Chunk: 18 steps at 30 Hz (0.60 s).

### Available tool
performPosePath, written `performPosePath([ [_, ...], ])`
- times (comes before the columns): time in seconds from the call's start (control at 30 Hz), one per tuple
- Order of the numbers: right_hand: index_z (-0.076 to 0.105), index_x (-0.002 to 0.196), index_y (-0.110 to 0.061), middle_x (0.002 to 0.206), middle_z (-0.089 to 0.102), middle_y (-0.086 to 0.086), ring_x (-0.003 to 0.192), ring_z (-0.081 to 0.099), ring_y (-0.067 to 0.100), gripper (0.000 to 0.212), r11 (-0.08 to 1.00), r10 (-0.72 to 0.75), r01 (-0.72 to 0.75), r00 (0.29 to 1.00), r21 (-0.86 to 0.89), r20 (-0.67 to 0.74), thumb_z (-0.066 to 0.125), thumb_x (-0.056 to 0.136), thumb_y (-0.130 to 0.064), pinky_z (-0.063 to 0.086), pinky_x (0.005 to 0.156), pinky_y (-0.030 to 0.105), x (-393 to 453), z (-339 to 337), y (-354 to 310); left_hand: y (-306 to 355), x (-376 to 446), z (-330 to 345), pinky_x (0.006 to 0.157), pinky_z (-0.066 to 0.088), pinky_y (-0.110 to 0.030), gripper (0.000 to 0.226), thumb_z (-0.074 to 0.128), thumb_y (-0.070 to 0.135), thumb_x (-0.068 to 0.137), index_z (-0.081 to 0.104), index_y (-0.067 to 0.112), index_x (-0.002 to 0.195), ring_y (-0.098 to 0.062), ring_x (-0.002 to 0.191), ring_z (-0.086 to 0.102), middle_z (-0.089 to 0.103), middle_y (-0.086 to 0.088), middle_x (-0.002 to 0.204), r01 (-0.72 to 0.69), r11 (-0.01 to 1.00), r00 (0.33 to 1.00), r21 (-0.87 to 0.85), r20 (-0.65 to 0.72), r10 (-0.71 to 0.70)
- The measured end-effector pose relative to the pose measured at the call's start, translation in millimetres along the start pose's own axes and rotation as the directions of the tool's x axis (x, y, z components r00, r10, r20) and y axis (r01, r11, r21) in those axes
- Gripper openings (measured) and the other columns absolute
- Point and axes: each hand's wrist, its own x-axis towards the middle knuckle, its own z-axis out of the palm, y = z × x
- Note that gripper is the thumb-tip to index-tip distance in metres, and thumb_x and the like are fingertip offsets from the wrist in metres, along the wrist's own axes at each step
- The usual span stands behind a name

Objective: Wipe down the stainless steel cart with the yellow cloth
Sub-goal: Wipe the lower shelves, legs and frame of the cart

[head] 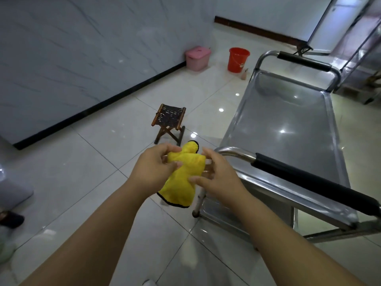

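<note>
- Centrally, low in the frame: yellow cloth (182, 178), black-edged, bunched, held in the air between both hands, just left of the cart's near end and clear of its surface.
- Left hand (153, 169): fingers and thumb curled round the cloth's upper left part, pinching it.
- Right hand (216, 176): thumb pressed on the cloth's right edge, fingers curled behind the fabric.
- Stainless steel cart (288, 129): right half of the frame, flat tray top, tubular handles with black grips at near and far ends; lower shelf partly visible beneath.
- Folding stool (169, 124): wooden frame, woven seat, on the tiled floor just above the hands.
- Red bucket (238, 59): upper centre, on the floor near the cart's far end.
- Pink lidded box (197, 57): left of the bucket, against the wall.
- Small bottle (244, 74): beside the bucket's base; details too small to tell.
</note>
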Motion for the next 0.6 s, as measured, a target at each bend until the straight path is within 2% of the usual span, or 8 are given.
performPosePath([
  [0.13, 0.06, 0.111, -0.029, 0.103, 0.061, -0.008, 0.092, 0.057, 0.009, 0.031, 0.994, -0.063, 0.053, 0.992, -0.094, -0.106, 0.072, 0.083, -0.024, 0.051, 0.078, 0.026, 34.0, 18.6, -24.1, -3.5, 22.2, -41.5, 0.066, 0.044, -0.015, 0.035, 0.065, 0.011, 0.086, 0.058, 0.04, 0.105, -0.003, 0.089, 0.057, 0.06, 0.018, 0.098, -0.086, 0.996, 0.992, -0.006, 0.095, 0.086],
  [0.23, 0.061, 0.094, -0.032, 0.093, 0.061, -0.011, 0.088, 0.056, 0.007, 0.011, 0.981, -0.111, 0.087, 0.985, -0.172, -0.135, 0.068, 0.086, -0.028, 0.049, 0.075, 0.026, 58.7, 30.1, -40.8, -7.4, 40.0, -67.1, 0.067, 0.036, -0.009, 0.036, 0.06, 0.019, 0.09, 0.056, 0.039, 0.12, -0.002, 0.091, 0.05, 0.051, 0.014, 0.109, -0.157, 0.973, 0.979, 0.168, 0.155, 0.131],
  [0.3, 0.058, 0.086, -0.034, 0.09, 0.06, -0.013, 0.088, 0.056, 0.006, 0.012, 0.977, -0.14, 0.109, 0.977, -0.185, -0.16, 0.067, 0.087, -0.027, 0.047, 0.072, 0.022, 71.3, 35.3, -49.7, -10.6, 51.9, -79.8, 0.065, 0.035, -0.007, 0.033, 0.059, 0.022, 0.091, 0.057, 0.033, 0.122, -0.004, 0.089, 0.046, 0.047, 0.008, 0.109, -0.189, 0.945, 0.975, 0.268, 0.168, 0.147],
  [0.4, 0.057, 0.084, -0.035, 0.088, 0.061, -0.014, 0.087, 0.056, 0.004, 0.016, 0.981, -0.152, 0.122, 0.966, -0.151, -0.208, 0.067, 0.086, -0.022, 0.047, 0.07, 0.02, 89.0, 40.7, -61.4, -19.2, 71.4, -94.6, 0.063, 0.037, -0.01, 0.021, 0.062, 0.027, 0.088, 0.063, 0.027, 0.11, -0.008, 0.087, 0.049, 0.049, 0.001, 0.105, -0.207, 0.909, 0.973, 0.361, 0.173, 0.152],
  [0.47, 0.059, 0.087, -0.034, 0.088, 0.061, -0.015, 0.086, 0.055, 0.001, 0.017, 0.98, -0.162, 0.13, 0.961, -0.151, -0.224, 0.067, 0.086, -0.019, 0.045, 0.069, 0.018, 102.0, 43.3, -67.2, -26.6, 85.6, -101.3, 0.072, 0.04, -0.018, 0.024, 0.066, 0.032, 0.084, 0.06, 0.032, 0.108, -0.014, 0.098, 0.047, 0.042, 0.001, 0.11, -0.138, 0.901, 0.985, 0.411, 0.151, 0.082],
  [0.53, 0.06, 0.09, -0.034, 0.089, 0.061, -0.018, 0.086, 0.054, -0.002, 0.015, 0.978, -0.179, 0.15, 0.96, -0.146, -0.215, 0.066, 0.088, -0.02, 0.044, 0.069, 0.015, 115.6, 45.2, -72.3, -31.9, 97.8, -106.7, 0.085, 0.039, -0.028, 0.029, 0.071, 0.035, 0.08, 0.053, 0.041, 0.102, -0.015, 0.106, 0.035, 0.035, 0.004, 0.111, -0.071, 0.894, 0.991, 0.441, 0.134, 0.013],
  [0.6, 0.06, 0.096, -0.035, 0.091, 0.059, -0.023, 0.084, 0.052, -0.007, 0.013, 0.968, -0.209, 0.177, 0.961, -0.178, -0.18, 0.064, 0.09, -0.025, 0.04, 0.067, 0.007, 130.5, 46.4, -76.4, -35.5, 110.1, -112.7, 0.091, 0.036, -0.033, 0.031, 0.074, 0.036, 0.077, 0.05, 0.045, 0.096, -0.015, 0.108, 0.026, 0.032, 0.007, 0.111, -0.066, 0.878, 0.993, 0.474, 0.119, 0.011],
])
